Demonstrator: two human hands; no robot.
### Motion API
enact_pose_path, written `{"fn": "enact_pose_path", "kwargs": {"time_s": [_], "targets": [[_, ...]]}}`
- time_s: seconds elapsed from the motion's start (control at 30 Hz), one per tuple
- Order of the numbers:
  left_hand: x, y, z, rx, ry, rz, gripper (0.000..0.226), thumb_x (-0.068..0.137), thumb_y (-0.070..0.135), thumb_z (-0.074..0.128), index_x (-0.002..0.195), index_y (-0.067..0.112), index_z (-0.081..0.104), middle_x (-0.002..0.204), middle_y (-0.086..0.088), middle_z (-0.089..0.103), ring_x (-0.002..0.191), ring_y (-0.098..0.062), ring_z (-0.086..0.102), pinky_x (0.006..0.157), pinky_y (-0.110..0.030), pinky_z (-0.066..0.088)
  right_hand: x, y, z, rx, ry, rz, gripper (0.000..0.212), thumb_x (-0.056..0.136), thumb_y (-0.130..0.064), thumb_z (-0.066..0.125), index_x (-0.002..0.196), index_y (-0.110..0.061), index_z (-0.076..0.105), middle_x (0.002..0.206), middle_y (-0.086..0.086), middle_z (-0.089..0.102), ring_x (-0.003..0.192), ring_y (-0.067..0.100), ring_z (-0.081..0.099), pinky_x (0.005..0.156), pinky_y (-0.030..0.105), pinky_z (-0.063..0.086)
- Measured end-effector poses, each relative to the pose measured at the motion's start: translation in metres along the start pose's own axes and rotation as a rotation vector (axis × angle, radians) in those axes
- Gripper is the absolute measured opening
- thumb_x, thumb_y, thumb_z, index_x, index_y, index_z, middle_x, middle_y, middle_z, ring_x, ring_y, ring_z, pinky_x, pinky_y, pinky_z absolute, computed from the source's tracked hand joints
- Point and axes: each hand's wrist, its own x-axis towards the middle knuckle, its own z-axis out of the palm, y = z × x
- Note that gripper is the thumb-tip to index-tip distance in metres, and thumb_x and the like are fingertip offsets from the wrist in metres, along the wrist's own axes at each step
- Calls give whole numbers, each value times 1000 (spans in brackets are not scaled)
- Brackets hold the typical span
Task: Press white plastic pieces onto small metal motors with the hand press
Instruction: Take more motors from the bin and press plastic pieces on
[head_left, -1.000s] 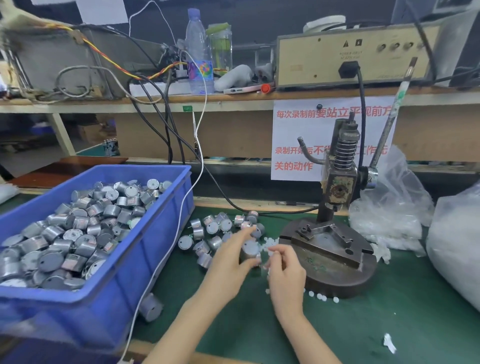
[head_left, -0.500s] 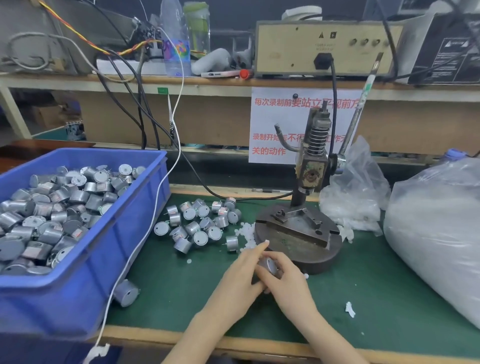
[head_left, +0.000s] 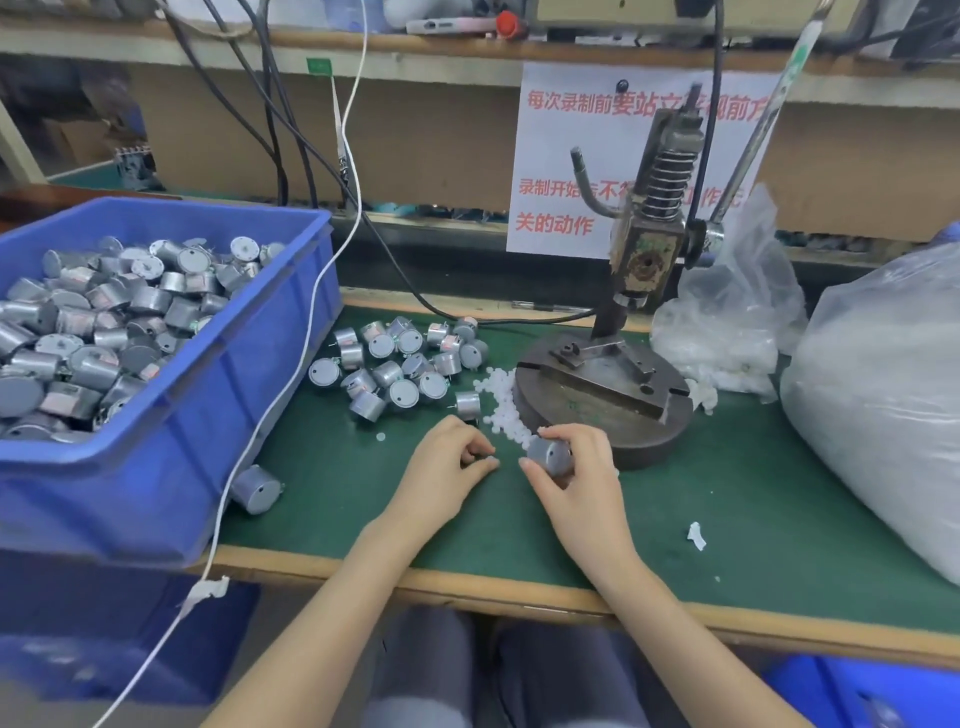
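Observation:
My right hand (head_left: 576, 483) grips a small metal motor (head_left: 549, 457) just in front of the hand press base (head_left: 602, 405). My left hand (head_left: 447, 467) sits beside it with fingers curled, pinching something small and white at its fingertips; I cannot make out what it is. A small heap of white plastic pieces (head_left: 498, 402) lies against the left edge of the base. Loose motors (head_left: 400, 364) are scattered on the green mat behind my hands. The press column and spring (head_left: 649, 228) stand upright with the lever (head_left: 753, 135) raised.
A blue bin (head_left: 171, 395) full of motors fills the left side. One motor (head_left: 257, 488) lies by its corner. Plastic bags (head_left: 878, 395) of white parts take up the right. A white cable (head_left: 306, 332) drapes over the bin. A white scrap (head_left: 696, 535) lies near the table edge.
The motor has passed from between both hands to my right hand alone. My left hand has drawn slightly away to the left. The camera has tilted lower and closer.

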Motion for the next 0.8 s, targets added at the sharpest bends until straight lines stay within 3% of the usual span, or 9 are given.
{"fn": "enact_pose_path", "kwargs": {"time_s": [0.1, 0.23, 0.33, 0.43, 0.47, 0.6, 0.8], "targets": [[-2, 2, -1, 13, 9, 5, 6, 81, 8, 68, 85, 3, 67, 82, 6, 45, 67, -5, 44, 65, -5, 34, -1, 0, 1, -28, -55, -32, 29, 79, -7, 71, 104, -10, 59, 106, -4, 48, 95, -14, 39, 86, 15, 39], [-4, 2, 1, 82, 6, 48, 9, 84, 11, 64, 85, 3, 66, 85, 0, 48, 80, -16, 47, 73, -19, 34, -1, -1, 1, -42, -64, 6, 27, 81, -13, 70, 106, -13, 58, 103, -8, 49, 96, -3, 44, 84, 5, 35], [-6, 0, 2, 109, 6, 53, 12, 86, 16, 63, 85, 4, 66, 86, -3, 52, 86, -19, 47, 76, -23, 34, 1, -3, 3, -37, -95, 64, 33, 86, -21, 65, 118, -16, 56, 104, -11, 47, 100, 10, 51, 88, 25, 44], [-6, -2, 3, 110, 15, 49, 13, 87, 17, 62, 84, 5, 66, 86, -3, 53, 87, -19, 47, 75, -21, 32, 11, -7, 6, -63, -186, 116, 47, 92, -31, 57, 134, -16, 46, 105, -11, 44, 91, 16, 51, 90, 42, 47], [-6, -3, 3, 113, 15, 50, 13, 87, 18, 62, 84, 5, 66, 87, -3, 53, 87, -19, 46, 75, -20, 32, 15, -9, 8, -76, -200, 114, 47, 93, -32, 53, 136, -16, 44, 103, -11, 44, 90, 17, 51, 91, 43, 46], [-5, -5, 3, 110, 9, 38, 13, 88, 17, 61, 85, 5, 64, 87, -1, 50, 87, -16, 45, 76, -19, 31, 24, -8, 17, -146, -206, 40, 40, 99, -33, 37, 137, -20, 43, 109, -3, 51, 104, 18, 51, 84, 25, 32], [-4, -7, 0, 13, -38, 10, 10, 84, 14, 65, 81, 5, 67, 84, 3, 47, 84, -16, 48, 75, -21, 35, 21, 0, 24, -226, -274, 29, 43, 100, -34, 30, 141, -23, 36, 120, 3, 48, 107, 26, 51, 81, 33, 34]]}}
